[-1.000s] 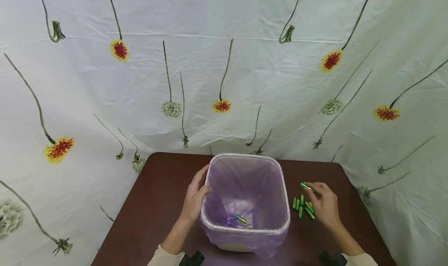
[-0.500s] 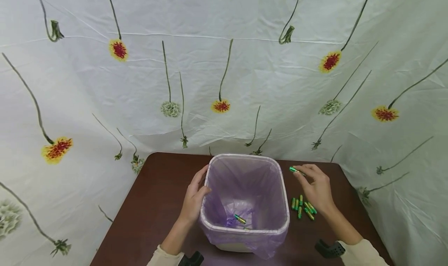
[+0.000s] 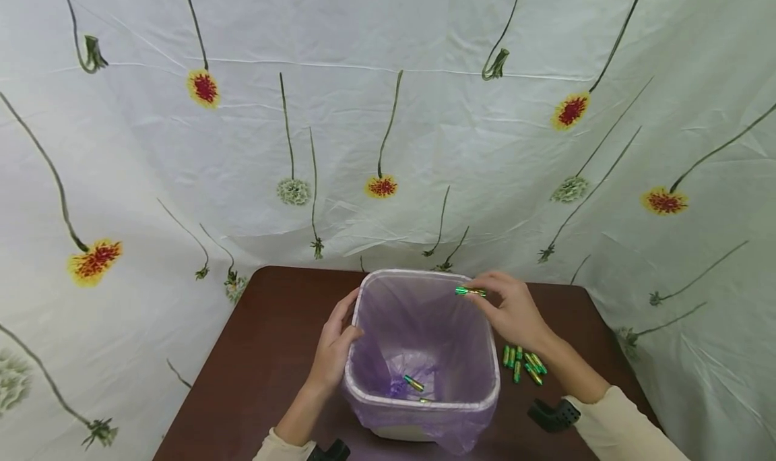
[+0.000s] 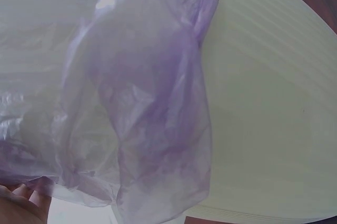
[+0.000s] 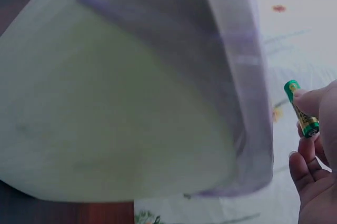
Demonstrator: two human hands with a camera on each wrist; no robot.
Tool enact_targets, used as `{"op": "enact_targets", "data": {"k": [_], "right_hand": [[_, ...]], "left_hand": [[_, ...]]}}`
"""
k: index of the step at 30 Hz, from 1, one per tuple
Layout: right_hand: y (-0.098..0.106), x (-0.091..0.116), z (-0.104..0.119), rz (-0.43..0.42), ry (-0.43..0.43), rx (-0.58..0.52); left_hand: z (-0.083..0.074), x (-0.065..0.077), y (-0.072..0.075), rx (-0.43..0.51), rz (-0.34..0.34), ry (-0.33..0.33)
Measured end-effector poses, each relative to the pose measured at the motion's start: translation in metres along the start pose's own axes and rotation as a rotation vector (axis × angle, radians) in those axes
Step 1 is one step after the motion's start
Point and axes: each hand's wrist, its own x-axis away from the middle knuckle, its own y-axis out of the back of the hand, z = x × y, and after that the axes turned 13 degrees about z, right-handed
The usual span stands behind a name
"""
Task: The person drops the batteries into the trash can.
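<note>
A pale trash bin (image 3: 403, 433) stands on the table, lined with a translucent purple bag (image 3: 397, 313) folded over its rim. My left hand (image 3: 332, 346) grips the bin's left rim, thumb over the edge; the left wrist view shows its fingers (image 4: 26, 203) against the bag. Between thumb and fingertips, my right hand (image 3: 512, 309) pinches a green and gold battery (image 3: 470, 291) over the bin's far right corner. The same battery (image 5: 301, 109) shows in the right wrist view. Inside the bin lie a battery (image 3: 414, 383) and another (image 3: 426, 400), partly hidden by the near rim.
To the right of the bin, several green and gold batteries (image 3: 517, 372) lie on the dark brown table (image 3: 261, 353). A white cloth with printed flowers (image 3: 424, 124) hangs behind and around the table. Black straps circle both wrists.
My right hand has carried the battery up and leftward, from above the loose batteries to over the bin's far right corner. My left hand keeps its grip on the rim.
</note>
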Motion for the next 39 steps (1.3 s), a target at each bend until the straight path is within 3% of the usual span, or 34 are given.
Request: {"op": "enact_targets", "data": {"k": [6,15,39], "right_hand": [[-0.005,-0.016,0.011,0.097,0.022,-0.030],[-0.014,-0.029,0.013,0.136,0.093,-0.047],[-0.004,-0.013,-0.003,0.119,0.058,0.015]], "left_hand": [[0.000,0.001,-0.001,-0.001,-0.005,0.010],[-0.001,0.001,-0.002,0.000,-0.005,0.008],[-0.001,0.002,-0.001,0.004,-0.011,0.020]]}}
